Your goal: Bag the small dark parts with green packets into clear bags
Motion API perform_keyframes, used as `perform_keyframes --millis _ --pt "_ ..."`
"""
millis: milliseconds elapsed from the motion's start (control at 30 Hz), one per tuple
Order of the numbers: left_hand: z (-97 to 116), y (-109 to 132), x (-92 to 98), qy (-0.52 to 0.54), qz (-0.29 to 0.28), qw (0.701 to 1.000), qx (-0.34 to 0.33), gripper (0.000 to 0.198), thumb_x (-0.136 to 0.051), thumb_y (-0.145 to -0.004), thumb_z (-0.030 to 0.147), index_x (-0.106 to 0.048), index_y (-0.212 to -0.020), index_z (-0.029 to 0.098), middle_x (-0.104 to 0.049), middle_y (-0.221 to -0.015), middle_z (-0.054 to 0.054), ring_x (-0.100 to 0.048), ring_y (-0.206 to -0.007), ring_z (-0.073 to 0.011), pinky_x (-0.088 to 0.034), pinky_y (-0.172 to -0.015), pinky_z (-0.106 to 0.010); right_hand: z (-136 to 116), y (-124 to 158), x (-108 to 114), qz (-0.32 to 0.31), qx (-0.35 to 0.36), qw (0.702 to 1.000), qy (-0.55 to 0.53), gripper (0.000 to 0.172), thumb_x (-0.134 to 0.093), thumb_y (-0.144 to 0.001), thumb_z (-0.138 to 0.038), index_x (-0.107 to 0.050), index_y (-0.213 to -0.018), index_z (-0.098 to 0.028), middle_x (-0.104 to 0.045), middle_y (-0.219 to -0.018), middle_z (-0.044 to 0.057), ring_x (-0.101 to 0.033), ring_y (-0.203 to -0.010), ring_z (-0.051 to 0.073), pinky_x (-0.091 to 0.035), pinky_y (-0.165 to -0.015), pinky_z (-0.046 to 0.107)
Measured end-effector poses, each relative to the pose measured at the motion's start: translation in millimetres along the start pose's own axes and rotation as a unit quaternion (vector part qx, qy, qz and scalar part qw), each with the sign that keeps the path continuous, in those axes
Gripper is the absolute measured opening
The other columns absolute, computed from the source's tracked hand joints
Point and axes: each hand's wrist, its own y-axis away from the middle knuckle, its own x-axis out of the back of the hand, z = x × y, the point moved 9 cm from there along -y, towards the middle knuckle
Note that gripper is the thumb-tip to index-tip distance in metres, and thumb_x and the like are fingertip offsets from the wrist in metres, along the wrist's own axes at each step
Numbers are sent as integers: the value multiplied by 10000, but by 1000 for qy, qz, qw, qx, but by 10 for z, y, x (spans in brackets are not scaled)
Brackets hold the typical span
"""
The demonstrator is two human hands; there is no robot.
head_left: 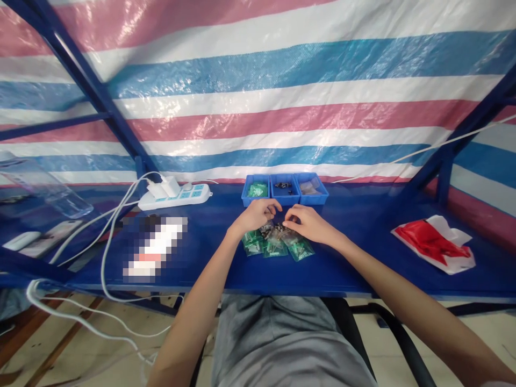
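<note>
Several small clear packets with green backs (276,247) lie overlapping on the blue table, with small dark and metallic-looking pieces at their upper side. My left hand (256,215) hovers over the upper left of this pile, its fingers bent but apart from the thumb, and nothing shows between them. At the upper right of the pile is my right hand (308,222), its thumb and fingertips drawn together in a pinch. Whatever is in that pinch is too small to make out. Just beyond both hands stand three blue bins: a left bin (243,194) with green packets, a middle bin (285,200) with small dark parts, and a right bin (315,199) with clear bags.
A white power strip (189,196) with plugged-in chargers sits at the back left, its cables (105,242) hanging over the edge. A clear bottle (68,200) lies tilted at far left. A red and white plastic bag (433,244) rests on the right. Blue frame posts flank the table.
</note>
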Motion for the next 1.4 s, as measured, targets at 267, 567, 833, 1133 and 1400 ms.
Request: perform_keyframes --millis 267,567,833,1133,1400 --pt "451 79 277 -91 208 964 -141 220 -492 -914 71 -682 -899 182 -639 -944 -47 -631 -879 -162 -508 -818 -303 127 -28 58 105 -31 994 -29 106 -647 -906 -269 -696 -922 -176 -680 -911 67 -647 -820 195 -493 -784 326" --pt "576 109 146 2 254 953 -164 165 -532 -920 88 -655 -872 186 -623 -988 -50 -637 -940 -164 -543 -743 -267 198 -51 62 114 -83 961 -236 233 -640 -870 -402 -714 -886 -181 -736 -871 42 -654 -810 216 -479 -767 332" --pt "601 97 31 -145 168 959 -177 320 -388 -939 17 -632 -1055 189 -605 -1118 -84 -632 -1019 -179 -533 -913 -323 418 -28 134 179 -108 935 -287 234 -678 -825 -411 -705 -822 -179 -710 -817 45 -632 -794 209 -459 -772 335" --pt "529 88 -33 -234 136 952 -141 266 -555 -951 162 -581 -1202 246 -499 -1258 -82 -614 -1040 -195 -571 -879 -351 449 24 142 175 -169 905 -349 321 -714 -766 -489 -660 -761 -172 -645 -717 35 -531 -631 149 -359 -547 264" --pt "541 92 -37 -231 152 949 -154 189 -515 -1002 224 -606 -1167 246 -494 -1248 -81 -618 -1042 -191 -572 -877 -347 391 12 83 154 -161 915 -336 365 -669 -805 -542 -625 -751 -184 -604 -662 15 -531 -618 148 -339 -527 255"
